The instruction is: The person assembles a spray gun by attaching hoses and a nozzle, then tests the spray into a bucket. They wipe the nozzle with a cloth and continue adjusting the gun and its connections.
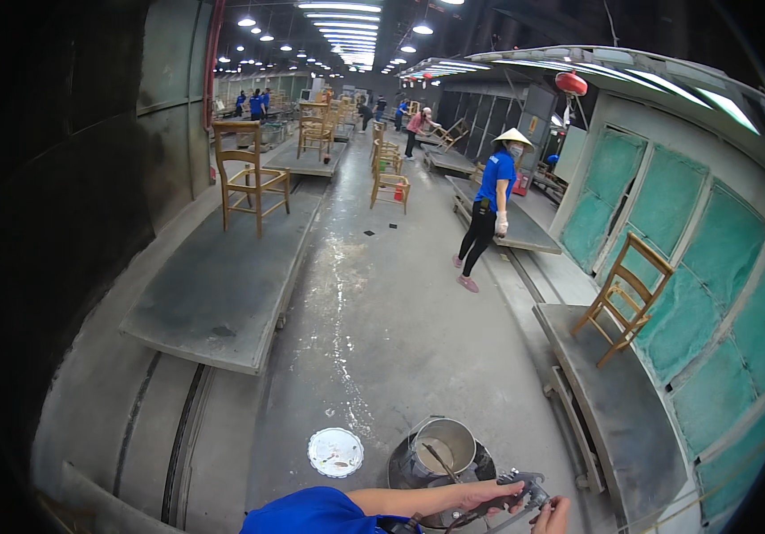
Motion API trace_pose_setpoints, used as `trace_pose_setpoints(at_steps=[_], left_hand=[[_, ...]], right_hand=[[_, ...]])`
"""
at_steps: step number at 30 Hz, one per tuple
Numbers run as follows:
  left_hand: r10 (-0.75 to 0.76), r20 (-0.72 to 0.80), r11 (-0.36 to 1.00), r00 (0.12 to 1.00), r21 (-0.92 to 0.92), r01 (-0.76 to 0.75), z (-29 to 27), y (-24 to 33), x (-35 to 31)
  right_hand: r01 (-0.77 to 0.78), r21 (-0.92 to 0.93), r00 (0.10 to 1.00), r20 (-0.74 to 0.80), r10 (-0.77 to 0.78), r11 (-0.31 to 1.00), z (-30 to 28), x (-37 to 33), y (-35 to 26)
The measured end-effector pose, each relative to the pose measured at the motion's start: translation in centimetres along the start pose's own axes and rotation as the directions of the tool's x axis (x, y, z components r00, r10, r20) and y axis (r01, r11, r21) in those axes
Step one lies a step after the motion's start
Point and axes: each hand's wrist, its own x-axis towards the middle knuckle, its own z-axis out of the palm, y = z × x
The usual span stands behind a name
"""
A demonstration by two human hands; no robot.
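Note:
My left hand [492, 495], at the end of a bare forearm with a blue sleeve, is wrapped round a dark metal spray gun [532, 488] low in the picture. My right hand [557, 516] pinches at the gun's right side; its fingertips touch a small part that I cannot make out. A dark hose runs beneath the left hand. Just beyond the hands stands a metal bucket [464, 443] with pale liquid and a stick [436, 457] leaning in it. The bucket sits on a dark round base [398, 472].
A round white lid [335, 452] lies on the floor left of the bucket. Low platforms [213, 294] carry wooden chairs [253, 173] on the left; another chair [627, 298] stands on the right platform [614, 400]. A person in a conical hat [494, 191] stands ahead, with others farther off.

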Motion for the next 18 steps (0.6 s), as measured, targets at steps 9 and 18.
trace_pose_setpoints(at_steps=[9,18], left_hand=[[0.032,-0.055,0.999,0.998,-0.035,-0.034,-1.4,0.0,0.0],[-0.094,-0.112,0.981,0.989,-0.178,0.073,-1.5,-0.5,0.1]], right_hand=[[0.072,0.102,0.991,-0.118,-0.06,0.992,0.6,0.0,-1.4],[-0.009,0.069,0.999,-0.034,0.012,0.998,0.2,-0.2,-2.6]])
